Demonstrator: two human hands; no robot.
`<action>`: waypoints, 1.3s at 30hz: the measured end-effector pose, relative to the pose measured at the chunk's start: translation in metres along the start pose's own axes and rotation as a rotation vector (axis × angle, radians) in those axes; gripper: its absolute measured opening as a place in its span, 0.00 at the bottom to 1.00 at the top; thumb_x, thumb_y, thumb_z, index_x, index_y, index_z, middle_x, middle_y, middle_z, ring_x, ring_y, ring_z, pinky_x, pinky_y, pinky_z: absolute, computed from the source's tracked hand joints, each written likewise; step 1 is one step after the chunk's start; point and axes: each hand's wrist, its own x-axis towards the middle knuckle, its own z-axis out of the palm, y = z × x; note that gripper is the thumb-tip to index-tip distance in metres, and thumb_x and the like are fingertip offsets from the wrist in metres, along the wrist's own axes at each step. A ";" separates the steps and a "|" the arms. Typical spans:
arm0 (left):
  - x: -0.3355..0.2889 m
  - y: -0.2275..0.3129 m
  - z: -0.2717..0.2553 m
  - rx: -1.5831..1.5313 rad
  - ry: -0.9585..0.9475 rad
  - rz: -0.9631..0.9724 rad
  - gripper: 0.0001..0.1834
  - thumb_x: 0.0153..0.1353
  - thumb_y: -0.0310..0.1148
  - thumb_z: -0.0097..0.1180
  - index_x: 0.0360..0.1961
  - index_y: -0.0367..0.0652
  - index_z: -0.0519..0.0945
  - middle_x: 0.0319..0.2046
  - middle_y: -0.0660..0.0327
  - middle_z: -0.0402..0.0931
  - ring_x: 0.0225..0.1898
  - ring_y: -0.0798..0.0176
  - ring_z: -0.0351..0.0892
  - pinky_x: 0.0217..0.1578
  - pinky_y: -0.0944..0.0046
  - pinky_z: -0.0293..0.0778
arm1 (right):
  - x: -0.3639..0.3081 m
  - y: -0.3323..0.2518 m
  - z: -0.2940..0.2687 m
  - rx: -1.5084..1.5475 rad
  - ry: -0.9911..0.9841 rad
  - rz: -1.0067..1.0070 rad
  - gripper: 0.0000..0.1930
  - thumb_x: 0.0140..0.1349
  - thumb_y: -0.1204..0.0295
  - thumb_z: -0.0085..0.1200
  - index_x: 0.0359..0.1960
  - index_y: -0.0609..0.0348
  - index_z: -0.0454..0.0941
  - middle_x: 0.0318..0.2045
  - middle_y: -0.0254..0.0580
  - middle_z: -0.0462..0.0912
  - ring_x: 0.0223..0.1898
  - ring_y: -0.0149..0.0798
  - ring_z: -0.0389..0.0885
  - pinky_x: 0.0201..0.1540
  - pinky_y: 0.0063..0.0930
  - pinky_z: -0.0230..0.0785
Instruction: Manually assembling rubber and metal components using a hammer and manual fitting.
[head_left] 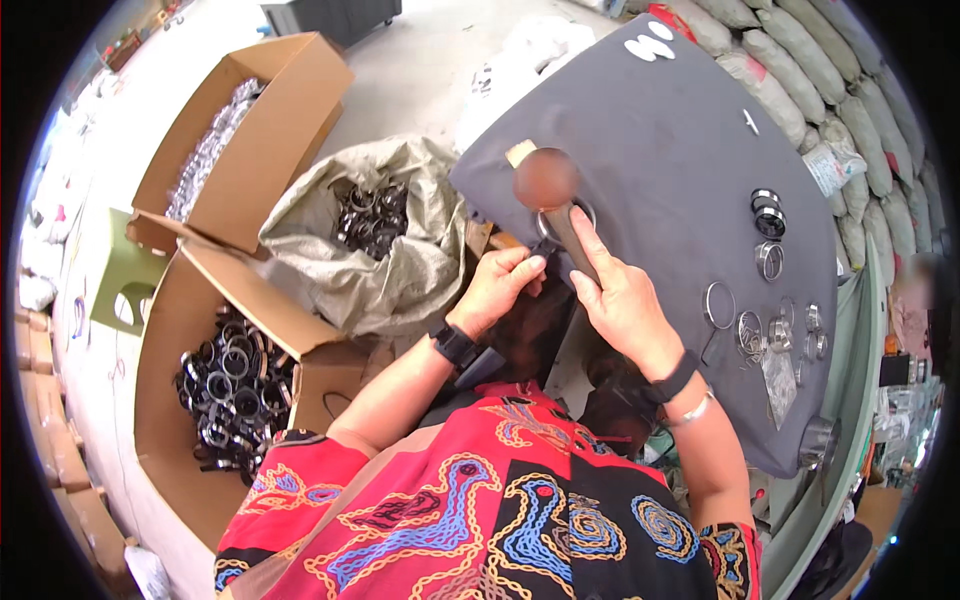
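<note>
My right hand grips the brown handle of a hammer, its index finger stretched along the handle. The rounded, reddish-brown head is blurred, and a pale wooden stub shows beyond it. Under the hammer, at the left edge of the grey-covered table, lies a shiny metal ring, partly hidden by the head and handle. My left hand is closed, thumb against fingers, on a small dark part at the ring's near side. Whether that part is joined to the ring is hard to make out.
Left of the table stand a woven sack of dark metal rings, an open carton of black rings, and another carton with shiny pieces. Loose rings lie on the table's right side. Stacked sacks line the far right.
</note>
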 end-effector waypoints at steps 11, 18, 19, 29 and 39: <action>0.000 -0.003 0.002 -0.161 -0.004 0.021 0.13 0.67 0.36 0.55 0.28 0.38 0.79 0.23 0.65 0.77 0.27 0.71 0.76 0.33 0.69 0.72 | 0.014 0.009 -0.015 0.465 0.145 0.301 0.33 0.65 0.75 0.49 0.72 0.50 0.53 0.29 0.32 0.76 0.21 0.21 0.68 0.25 0.17 0.70; -0.001 -0.002 0.004 -0.199 0.037 0.031 0.14 0.66 0.36 0.56 0.27 0.37 0.80 0.22 0.65 0.77 0.25 0.73 0.75 0.30 0.71 0.72 | -0.020 0.030 -0.032 0.785 0.442 0.285 0.34 0.66 0.76 0.47 0.73 0.45 0.50 0.25 0.27 0.71 0.21 0.20 0.67 0.21 0.17 0.68; -0.001 -0.001 0.004 -0.183 0.033 0.039 0.14 0.66 0.36 0.56 0.27 0.37 0.80 0.22 0.65 0.77 0.25 0.73 0.75 0.30 0.71 0.72 | -0.026 0.028 -0.029 0.780 0.368 0.366 0.34 0.66 0.76 0.47 0.73 0.44 0.49 0.25 0.27 0.71 0.21 0.20 0.67 0.21 0.17 0.68; -0.007 0.029 -0.053 0.477 0.355 0.307 0.13 0.64 0.31 0.46 0.23 0.37 0.74 0.23 0.61 0.74 0.28 0.67 0.74 0.32 0.66 0.70 | -0.082 0.045 -0.009 1.009 0.299 0.332 0.37 0.65 0.74 0.52 0.73 0.46 0.48 0.31 0.29 0.72 0.25 0.21 0.69 0.24 0.18 0.71; -0.193 0.035 -0.427 -0.811 1.410 0.458 0.25 0.66 0.44 0.45 0.57 0.38 0.63 0.63 0.44 0.59 0.64 0.39 0.60 0.61 0.42 0.65 | -0.180 0.132 -0.059 0.885 1.190 0.634 0.23 0.67 0.74 0.46 0.64 0.56 0.61 0.22 0.31 0.71 0.17 0.25 0.70 0.18 0.21 0.69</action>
